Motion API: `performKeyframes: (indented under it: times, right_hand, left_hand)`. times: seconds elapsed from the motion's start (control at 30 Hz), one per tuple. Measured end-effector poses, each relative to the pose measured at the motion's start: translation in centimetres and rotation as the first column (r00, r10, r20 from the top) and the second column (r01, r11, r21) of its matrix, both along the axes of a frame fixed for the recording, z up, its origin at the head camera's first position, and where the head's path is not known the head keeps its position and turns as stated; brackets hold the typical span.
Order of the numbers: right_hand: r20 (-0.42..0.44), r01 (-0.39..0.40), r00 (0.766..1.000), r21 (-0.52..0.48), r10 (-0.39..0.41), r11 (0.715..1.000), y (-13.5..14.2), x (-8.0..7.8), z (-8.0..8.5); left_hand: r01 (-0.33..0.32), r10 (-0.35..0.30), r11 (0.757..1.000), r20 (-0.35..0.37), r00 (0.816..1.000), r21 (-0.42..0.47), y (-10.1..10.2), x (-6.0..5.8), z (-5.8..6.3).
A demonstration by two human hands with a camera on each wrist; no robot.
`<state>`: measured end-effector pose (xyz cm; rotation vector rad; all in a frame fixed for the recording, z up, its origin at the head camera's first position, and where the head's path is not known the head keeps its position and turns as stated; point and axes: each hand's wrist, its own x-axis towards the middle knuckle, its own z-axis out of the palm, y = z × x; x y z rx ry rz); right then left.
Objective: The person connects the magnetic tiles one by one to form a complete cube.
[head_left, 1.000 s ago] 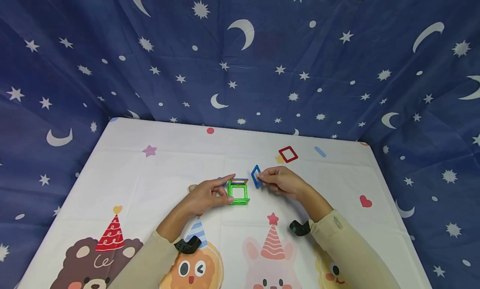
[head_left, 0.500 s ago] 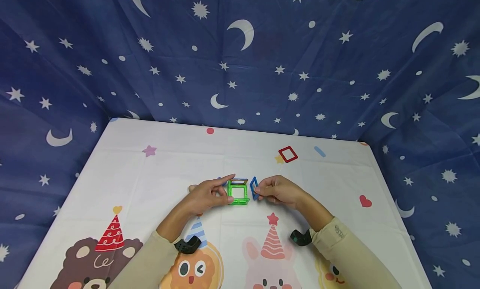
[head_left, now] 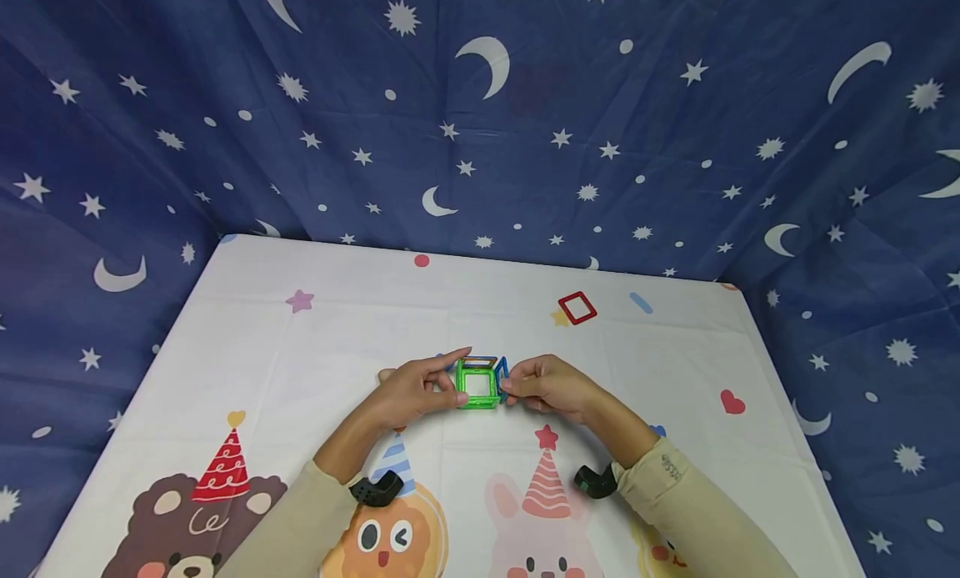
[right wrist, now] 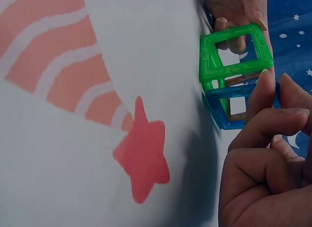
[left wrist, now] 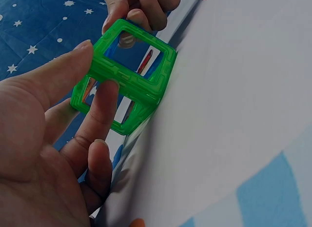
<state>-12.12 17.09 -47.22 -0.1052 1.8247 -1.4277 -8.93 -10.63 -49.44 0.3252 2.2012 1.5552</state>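
Observation:
A small box of square magnetic tiles stands near the table's middle. Its green tiles (head_left: 480, 404) face me, and an orange tile (head_left: 478, 362) forms the back wall. My left hand (head_left: 408, 392) holds the box at its left side, thumb on the front and index finger stretched along the back. Between thumb and fingertips, my right hand (head_left: 555, 384) pinches a blue magnetic tile (head_left: 502, 368) upright at the box's right side. The right wrist view shows this blue tile (right wrist: 234, 124) right at the green edge, its far part behind my fingers.
A red square tile (head_left: 568, 314) lies flat farther back on the right. The white tablecloth (head_left: 360, 328) has printed animals and shapes. A dark blue curtain (head_left: 525, 203) with stars and moons rises behind the table and at both sides.
My right hand has brought the blue tile left and toward me, from a gap away up against the box's right side. The left hand has kept its hold in place.

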Motion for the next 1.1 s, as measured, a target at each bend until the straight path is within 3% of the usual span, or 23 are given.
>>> performKeyframes:
  times: [1.1]
  right_hand:
    - [-0.026,-0.039,0.999,0.002,0.039,0.999,-0.58,0.13,-0.38]
  left_hand:
    - [-0.002,0.001,1.0,-0.019,1.0,-0.031,-0.03,-0.05,-0.1]
